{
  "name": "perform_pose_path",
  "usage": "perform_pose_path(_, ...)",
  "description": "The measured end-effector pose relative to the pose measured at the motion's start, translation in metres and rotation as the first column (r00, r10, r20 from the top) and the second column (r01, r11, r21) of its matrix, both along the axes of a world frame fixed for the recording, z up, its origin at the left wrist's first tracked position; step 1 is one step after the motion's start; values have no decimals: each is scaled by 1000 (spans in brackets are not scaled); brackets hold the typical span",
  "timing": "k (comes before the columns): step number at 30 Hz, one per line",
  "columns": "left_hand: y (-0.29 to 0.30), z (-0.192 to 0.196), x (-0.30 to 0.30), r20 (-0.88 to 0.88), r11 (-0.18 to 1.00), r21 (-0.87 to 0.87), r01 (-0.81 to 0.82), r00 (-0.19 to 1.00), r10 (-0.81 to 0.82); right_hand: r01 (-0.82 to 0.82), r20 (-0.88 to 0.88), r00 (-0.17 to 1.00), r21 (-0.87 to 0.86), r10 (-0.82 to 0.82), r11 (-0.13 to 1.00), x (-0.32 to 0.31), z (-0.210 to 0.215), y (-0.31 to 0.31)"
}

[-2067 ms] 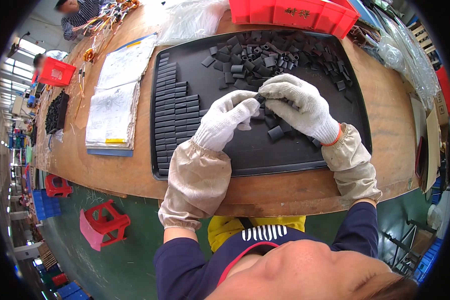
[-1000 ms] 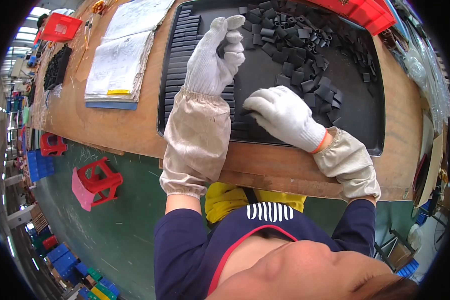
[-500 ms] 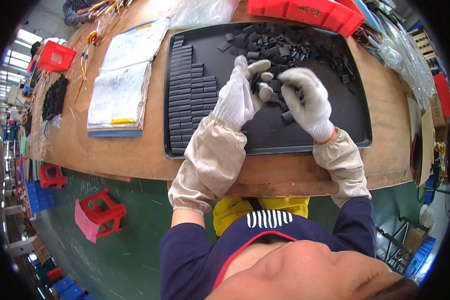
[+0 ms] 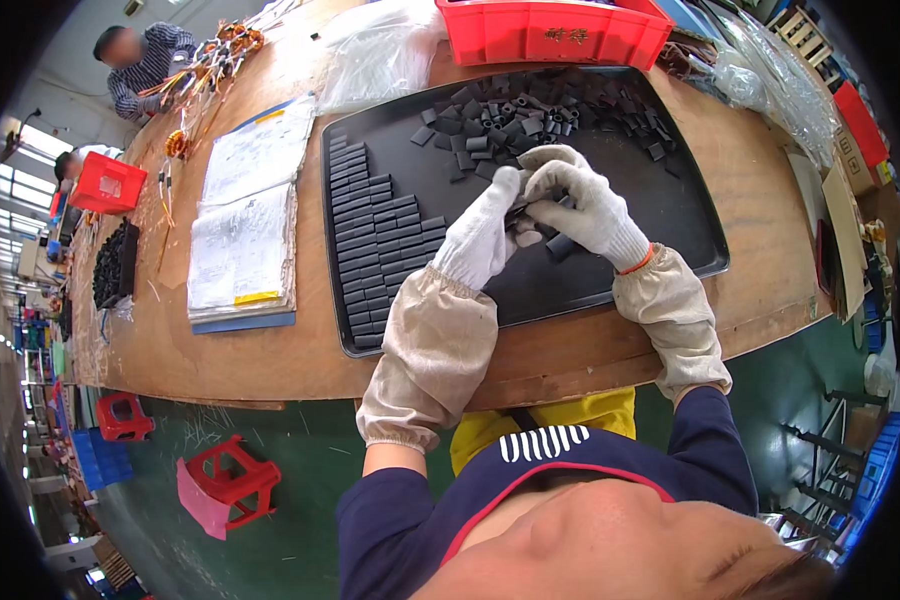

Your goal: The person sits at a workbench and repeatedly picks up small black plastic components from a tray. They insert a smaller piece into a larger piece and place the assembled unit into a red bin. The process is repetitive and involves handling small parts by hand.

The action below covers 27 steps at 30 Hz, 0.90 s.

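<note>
My gloved left hand (image 4: 478,232) and gloved right hand (image 4: 585,208) meet above the middle of a black tray (image 4: 630,268). The left fingers are curled around short black tubes, of which only dark bits show. My right fingers are bent and closed against the left fingertips; what they grip is mostly hidden. Just below the right hand a single black tube (image 4: 560,246) shows. Stepped rows of black tubes (image 4: 385,232) lie side by side along the tray's left part. A loose heap of similar tubes (image 4: 515,125) covers its far side.
An open paper binder (image 4: 242,245) lies left of the tray. Beyond the tray stand a red bin (image 4: 550,35) and a clear plastic bag (image 4: 385,60). Wired coils (image 4: 232,45) lie far left, near a person in a striped top (image 4: 155,65). Red stools (image 4: 235,480) stand on the floor.
My right hand has moved left, and its fingers now meet those of my left hand. The view has shifted, bringing the person in stripes into sight at the far left.
</note>
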<state>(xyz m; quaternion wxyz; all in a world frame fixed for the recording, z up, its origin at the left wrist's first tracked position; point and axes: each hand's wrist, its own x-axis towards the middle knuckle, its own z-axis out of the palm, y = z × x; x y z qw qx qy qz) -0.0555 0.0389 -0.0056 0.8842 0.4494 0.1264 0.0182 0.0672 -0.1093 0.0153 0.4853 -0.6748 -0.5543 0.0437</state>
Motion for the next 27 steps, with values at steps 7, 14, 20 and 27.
perform_pose_path(7, 1, 4, 0, 268, 958, -230, 170, 958, -106, -64, -659, 748, 53, 83, 997, 2, -3, -3)
perform_pose_path(14, -3, 12, -6, 238, 978, -114, 175, 961, -144, -105, -525, 846, 3, 91, 994, 5, -11, -4)
perform_pose_path(20, -2, 10, -2, 275, 972, -106, 211, 945, -175, -51, -514, 857, -11, 38, 999, 8, -5, -11)
perform_pose_path(27, -5, 16, -8, 227, 979, -62, 196, 958, -177, -179, -152, 975, -106, 161, 978, 17, -5, -16)
